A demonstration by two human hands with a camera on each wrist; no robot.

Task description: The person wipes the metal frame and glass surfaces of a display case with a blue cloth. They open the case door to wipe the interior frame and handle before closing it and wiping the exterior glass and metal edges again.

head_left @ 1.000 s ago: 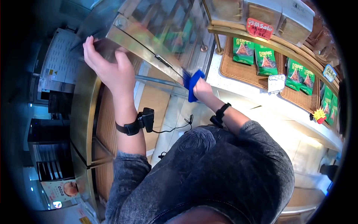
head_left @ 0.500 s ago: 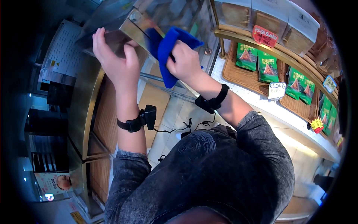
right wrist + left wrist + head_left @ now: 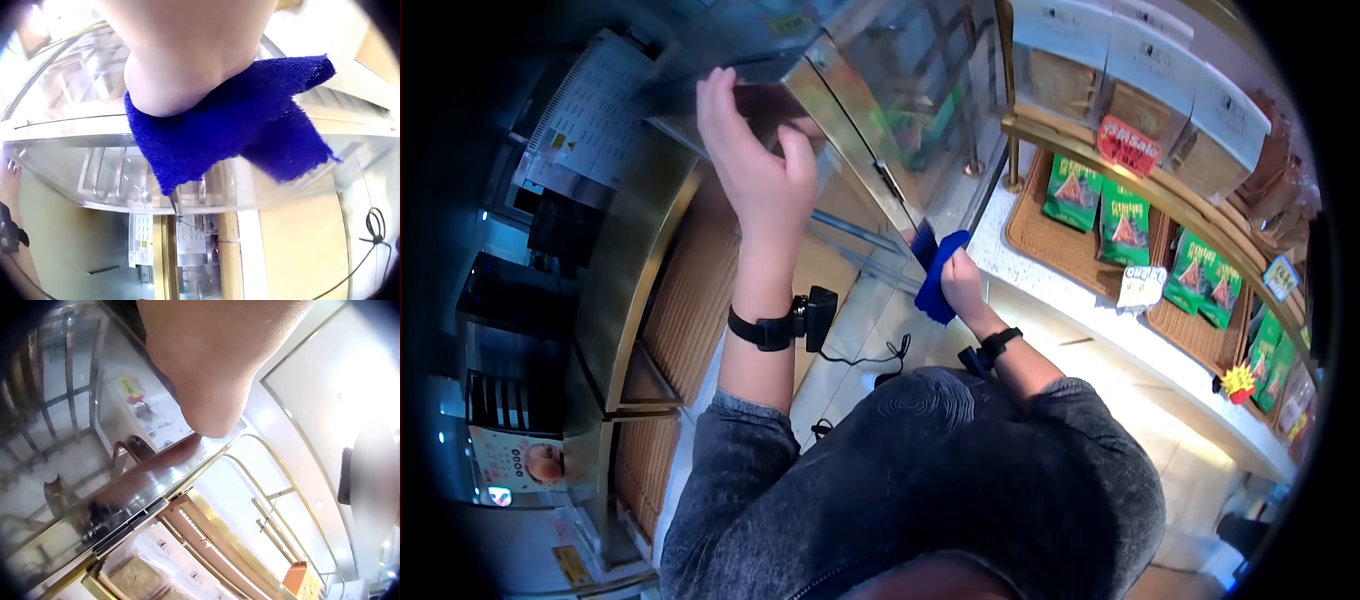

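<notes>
My right hand [image 3: 965, 285] grips a blue cloth [image 3: 940, 285] against the lower end of the brass-coloured metal edge [image 3: 855, 135] of a clear display-case panel [image 3: 900, 70]. In the right wrist view the cloth [image 3: 219, 128] hangs in folds below the hand, across the case's pale rim [image 3: 69, 129], its fingertips hidden. At the panel's upper left corner my left hand [image 3: 760, 175] reaches up with straight fingers, thumb apart, along the glossy end. The left wrist view shows part of that hand [image 3: 212, 375] over the shiny edge, with its fingers hidden.
To the right, green snack packets [image 3: 1125, 222] lie in a wicker tray [image 3: 1040, 235] on a white counter. Above them is a shelf with bagged goods [image 3: 1145, 105] and a red sale tag [image 3: 1128, 145]. Brass-edged shelving [image 3: 645, 250] stands at left. A thin black cable [image 3: 860, 360] hangs between the wrists.
The right hand swung up to the left along the metal edge with the cloth, then came back down to its lower end. The left hand stays at the panel's corner.
</notes>
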